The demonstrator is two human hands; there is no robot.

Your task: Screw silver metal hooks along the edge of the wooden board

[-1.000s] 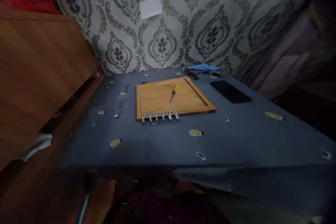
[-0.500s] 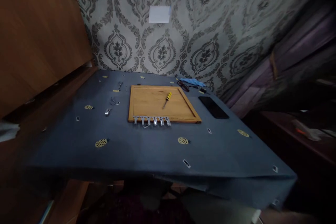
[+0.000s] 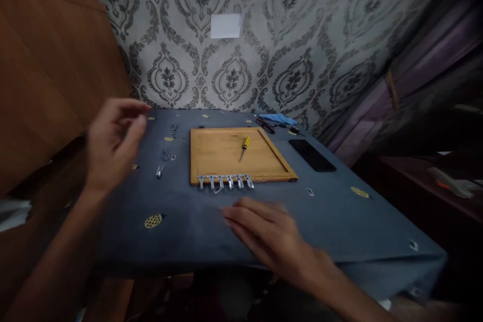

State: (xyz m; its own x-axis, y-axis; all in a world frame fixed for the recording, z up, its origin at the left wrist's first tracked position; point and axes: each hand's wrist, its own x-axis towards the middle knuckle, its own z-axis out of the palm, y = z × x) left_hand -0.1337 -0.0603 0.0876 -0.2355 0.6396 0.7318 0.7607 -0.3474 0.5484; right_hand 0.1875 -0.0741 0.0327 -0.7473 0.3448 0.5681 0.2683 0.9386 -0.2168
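My left hand (image 3: 115, 143) hovers over the left side of the table, its thumb and fingers apart with nothing between them. Just right of it lie a small metal clip (image 3: 160, 171), a metal hook (image 3: 165, 154) and another small metal piece (image 3: 174, 130). My right hand (image 3: 267, 236) is above the table's front part, fingers stretched out to the left and slightly blurred, holding nothing that I can see. Beyond it lies a framed wooden board (image 3: 215, 153) with a row of several metal hooks (image 3: 230, 182) along its near edge. A yellow-handled screwdriver (image 3: 245, 147) rests on the board.
A black phone (image 3: 312, 155) lies right of the board. Behind it are glasses (image 3: 266, 125) and a blue cloth (image 3: 278, 118). A patterned blue tablecloth (image 3: 332, 216) covers the table. A wooden cabinet (image 3: 56, 70) stands at the left, a tied curtain (image 3: 415, 80) at the right.
Both my hands have come into view, the left over the table's left side and the right at the front. The view has shifted slightly; the board, hooks and screwdriver lie as before.
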